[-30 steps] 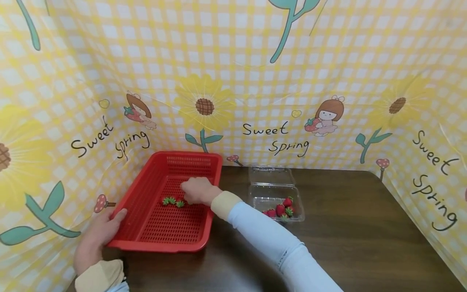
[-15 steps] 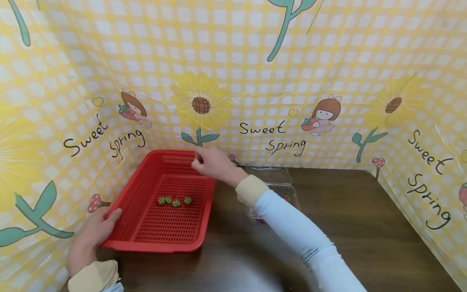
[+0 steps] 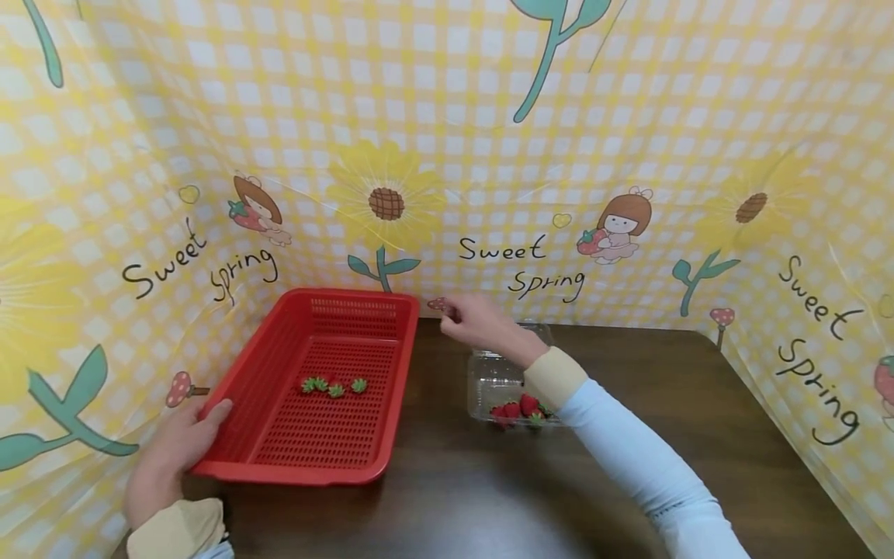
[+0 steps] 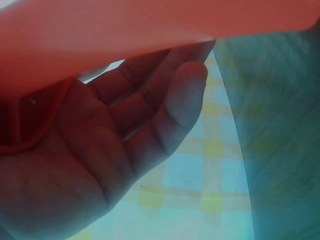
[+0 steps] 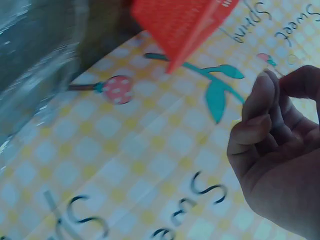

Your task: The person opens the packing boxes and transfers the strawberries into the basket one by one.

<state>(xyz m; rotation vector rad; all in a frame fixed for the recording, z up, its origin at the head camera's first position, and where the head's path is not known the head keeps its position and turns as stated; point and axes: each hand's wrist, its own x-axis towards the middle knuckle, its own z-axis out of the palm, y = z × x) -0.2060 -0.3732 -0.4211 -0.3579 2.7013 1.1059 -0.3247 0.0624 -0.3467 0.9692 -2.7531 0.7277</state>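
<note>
Several strawberries (image 3: 336, 390) with green leafy tops lie in a row on the floor of a red slotted plastic basket (image 3: 373, 458). My left hand (image 3: 183, 437) grips the basket's near left rim, thumb on top; in the left wrist view its fingers (image 4: 187, 95) bend beneath the rim. Between the basket and a clear plastic clamshell box (image 3: 480, 388), my right hand (image 3: 482, 322) is raised, its fingers loosely curled and nothing in them. More strawberries (image 3: 528, 405) sit along the near side of the box. My right forearm covers the box's right part.
Basket and box stand on a dark brown wooden table (image 3: 447, 497). A yellow checked cloth (image 3: 447, 178) with printed flowers and lettering rises behind it and at both sides. The box's lid (image 3: 534, 332) is folded back toward the cloth.
My right hand has come up out of the basket and moved right, over toward the box. One more strawberry shows in the basket where that hand was. My left hand stays on the rim.
</note>
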